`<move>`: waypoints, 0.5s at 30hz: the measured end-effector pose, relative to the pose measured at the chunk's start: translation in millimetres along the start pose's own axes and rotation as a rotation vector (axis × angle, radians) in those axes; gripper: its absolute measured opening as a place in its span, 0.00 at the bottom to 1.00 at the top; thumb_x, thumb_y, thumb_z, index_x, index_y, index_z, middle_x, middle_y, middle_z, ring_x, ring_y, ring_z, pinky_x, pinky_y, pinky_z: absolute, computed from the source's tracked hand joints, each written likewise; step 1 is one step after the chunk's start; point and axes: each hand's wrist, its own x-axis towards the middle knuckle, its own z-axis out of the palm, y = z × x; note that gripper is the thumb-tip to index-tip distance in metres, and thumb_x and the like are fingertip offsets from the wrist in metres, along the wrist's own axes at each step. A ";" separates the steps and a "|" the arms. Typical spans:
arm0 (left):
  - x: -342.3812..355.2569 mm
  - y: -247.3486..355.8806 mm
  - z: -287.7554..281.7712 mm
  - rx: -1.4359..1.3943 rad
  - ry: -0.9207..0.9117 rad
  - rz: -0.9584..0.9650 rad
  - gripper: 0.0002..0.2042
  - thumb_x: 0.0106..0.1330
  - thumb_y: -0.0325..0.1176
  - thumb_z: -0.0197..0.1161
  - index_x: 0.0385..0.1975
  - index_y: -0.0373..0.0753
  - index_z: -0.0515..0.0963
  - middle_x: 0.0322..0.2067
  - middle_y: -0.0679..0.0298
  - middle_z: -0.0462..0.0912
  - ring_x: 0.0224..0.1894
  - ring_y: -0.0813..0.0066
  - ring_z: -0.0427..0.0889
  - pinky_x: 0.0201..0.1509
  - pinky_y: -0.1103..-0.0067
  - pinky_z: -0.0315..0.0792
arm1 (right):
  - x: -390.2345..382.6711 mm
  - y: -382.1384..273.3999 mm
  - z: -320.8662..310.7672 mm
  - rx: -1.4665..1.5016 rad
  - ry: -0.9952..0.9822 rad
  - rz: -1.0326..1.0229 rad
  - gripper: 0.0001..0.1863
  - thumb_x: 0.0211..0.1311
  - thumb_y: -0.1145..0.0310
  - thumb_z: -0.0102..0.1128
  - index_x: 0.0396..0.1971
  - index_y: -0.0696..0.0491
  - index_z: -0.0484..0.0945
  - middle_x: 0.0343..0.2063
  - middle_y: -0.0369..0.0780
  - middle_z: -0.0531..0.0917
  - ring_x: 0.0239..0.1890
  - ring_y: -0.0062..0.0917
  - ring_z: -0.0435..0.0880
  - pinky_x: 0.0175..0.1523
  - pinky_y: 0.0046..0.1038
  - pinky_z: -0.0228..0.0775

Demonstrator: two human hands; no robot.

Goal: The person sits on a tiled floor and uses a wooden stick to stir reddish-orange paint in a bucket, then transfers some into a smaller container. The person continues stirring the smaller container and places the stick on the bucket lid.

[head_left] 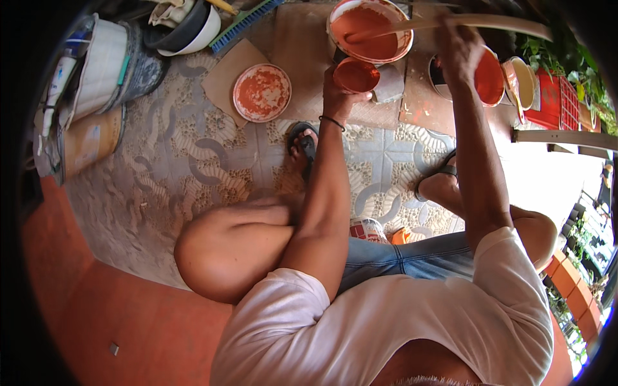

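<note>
Left hand (346, 101) curled round red cup (356, 76); right hand (462, 56) (blurred) closed on stick (492, 22), end in paint bucket (407, 46), twelve o'clock; lid (262, 92), eleven.

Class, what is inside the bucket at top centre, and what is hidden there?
Inside the bucket is orange-red paint, and one end of a long stick reaches in. The paint covers the bucket's bottom and any submerged part of the stick.

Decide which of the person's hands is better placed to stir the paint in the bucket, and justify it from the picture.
Probably the right hand: it grips the long wooden stick, whose far end dips into the orange-red paint in the bucket. The left hand is occupied, holding a paint-coated cup.
</note>
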 end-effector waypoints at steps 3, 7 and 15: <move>-11.1 20.6 8.6 0.001 -0.013 0.008 0.42 0.35 0.14 0.82 0.60 0.36 0.81 0.54 0.60 0.90 0.56 0.67 0.90 0.63 0.68 0.87 | -3.7 -0.4 -9.7 0.080 0.023 0.041 0.16 0.73 0.56 0.76 0.39 0.57 0.91 0.26 0.36 0.88 0.22 0.18 0.81 0.29 0.25 0.73; -4.4 7.7 10.6 -0.056 0.071 0.036 0.42 0.35 0.14 0.83 0.60 0.35 0.81 0.54 0.61 0.90 0.56 0.67 0.89 0.63 0.68 0.86 | 2.8 1.1 -6.5 -0.008 -0.063 0.022 0.17 0.72 0.56 0.76 0.40 0.57 0.91 0.26 0.37 0.89 0.22 0.18 0.82 0.29 0.25 0.74; -0.7 -0.8 -6.2 0.085 -0.067 -0.002 0.50 0.36 0.15 0.85 0.67 0.35 0.70 0.60 0.59 0.84 0.62 0.65 0.85 0.66 0.69 0.85 | -5.4 0.7 -13.5 -0.010 -0.048 -0.020 0.15 0.72 0.58 0.76 0.37 0.57 0.90 0.27 0.37 0.90 0.23 0.18 0.82 0.31 0.24 0.74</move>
